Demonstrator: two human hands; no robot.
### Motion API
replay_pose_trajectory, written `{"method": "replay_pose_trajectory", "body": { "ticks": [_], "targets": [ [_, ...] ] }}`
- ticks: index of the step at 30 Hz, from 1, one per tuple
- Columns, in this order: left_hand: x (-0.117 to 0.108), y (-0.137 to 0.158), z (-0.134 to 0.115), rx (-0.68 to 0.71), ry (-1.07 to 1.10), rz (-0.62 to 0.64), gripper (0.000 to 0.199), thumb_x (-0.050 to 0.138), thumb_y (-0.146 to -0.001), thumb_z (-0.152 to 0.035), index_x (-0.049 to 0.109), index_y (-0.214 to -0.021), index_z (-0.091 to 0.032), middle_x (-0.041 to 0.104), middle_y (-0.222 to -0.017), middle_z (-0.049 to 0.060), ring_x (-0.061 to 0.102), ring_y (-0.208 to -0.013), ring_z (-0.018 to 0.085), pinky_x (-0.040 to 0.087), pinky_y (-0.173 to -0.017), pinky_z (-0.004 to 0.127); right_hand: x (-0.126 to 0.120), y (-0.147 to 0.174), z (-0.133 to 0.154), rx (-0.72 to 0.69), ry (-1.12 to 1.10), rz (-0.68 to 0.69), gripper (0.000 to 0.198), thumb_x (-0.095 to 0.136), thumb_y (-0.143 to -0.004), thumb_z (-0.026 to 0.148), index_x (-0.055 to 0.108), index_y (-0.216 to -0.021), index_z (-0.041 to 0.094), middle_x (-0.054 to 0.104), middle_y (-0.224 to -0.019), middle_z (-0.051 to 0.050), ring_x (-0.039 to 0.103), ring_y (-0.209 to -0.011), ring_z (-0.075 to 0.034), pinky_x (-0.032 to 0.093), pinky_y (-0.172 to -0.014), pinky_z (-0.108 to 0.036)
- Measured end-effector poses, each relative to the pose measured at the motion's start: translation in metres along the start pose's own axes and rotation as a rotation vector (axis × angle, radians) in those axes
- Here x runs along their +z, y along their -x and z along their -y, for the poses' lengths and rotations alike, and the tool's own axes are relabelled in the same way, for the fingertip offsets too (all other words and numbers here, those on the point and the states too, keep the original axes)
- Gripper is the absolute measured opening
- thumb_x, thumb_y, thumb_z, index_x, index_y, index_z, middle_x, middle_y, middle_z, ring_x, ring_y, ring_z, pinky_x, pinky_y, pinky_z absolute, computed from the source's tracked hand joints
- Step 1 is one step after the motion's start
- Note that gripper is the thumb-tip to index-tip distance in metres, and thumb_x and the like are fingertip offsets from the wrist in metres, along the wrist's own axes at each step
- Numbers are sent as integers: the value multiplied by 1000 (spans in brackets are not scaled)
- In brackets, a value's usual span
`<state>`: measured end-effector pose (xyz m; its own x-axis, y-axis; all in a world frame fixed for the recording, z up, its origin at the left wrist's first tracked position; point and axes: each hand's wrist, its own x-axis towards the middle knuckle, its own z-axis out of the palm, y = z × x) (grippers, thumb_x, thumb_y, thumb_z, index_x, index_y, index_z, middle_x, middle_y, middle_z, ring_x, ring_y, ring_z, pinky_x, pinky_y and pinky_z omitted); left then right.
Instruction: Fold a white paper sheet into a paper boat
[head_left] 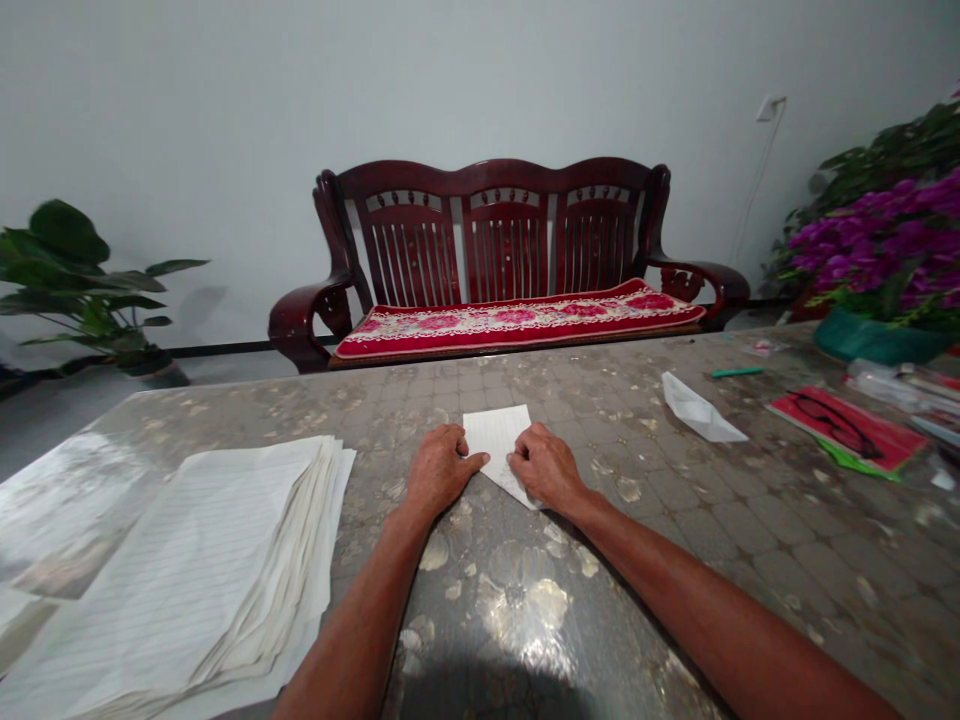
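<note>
A sheet of lined white paper [495, 430], folded to a slanted lower edge, lies on the table before me. My left hand [442, 465] is closed at its left edge, the fingers curled and the thumb resting on the paper. On the right side, my right hand [547, 465] has its fingers bent and pressed together on the sheet, near the folded part. The undersides of both hands are hidden. Farther right stands a folded paper boat [701, 408], apart from my hands.
A thick stack of lined paper [217, 530] lies at the left of the patterned table [600, 540]. At the right are a green pen [738, 372], eyeglasses [840, 422] on a red packet [896, 440], and purple flowers [885, 240]. Behind is a wooden bench [502, 250].
</note>
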<state>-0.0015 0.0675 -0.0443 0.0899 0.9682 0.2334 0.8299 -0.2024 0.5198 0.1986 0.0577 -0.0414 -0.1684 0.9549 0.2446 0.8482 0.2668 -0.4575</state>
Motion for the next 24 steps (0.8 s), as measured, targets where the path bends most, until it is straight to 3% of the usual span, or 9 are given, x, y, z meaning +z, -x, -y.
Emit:
{"method": "replay_pose_trajectory", "body": {
  "ticks": [24],
  "targets": [
    [-1,1,-1,-5,-5,6,30,75,-77,-36,49,-71,-21,64,-98,5,59,-99,23,44,-86,33,0,-2,-5,25,-60,-10,6,68,-82,20,68,-77,17,63,-85,-3,57,-75,-14,38,-70,-24]
  ]
}}
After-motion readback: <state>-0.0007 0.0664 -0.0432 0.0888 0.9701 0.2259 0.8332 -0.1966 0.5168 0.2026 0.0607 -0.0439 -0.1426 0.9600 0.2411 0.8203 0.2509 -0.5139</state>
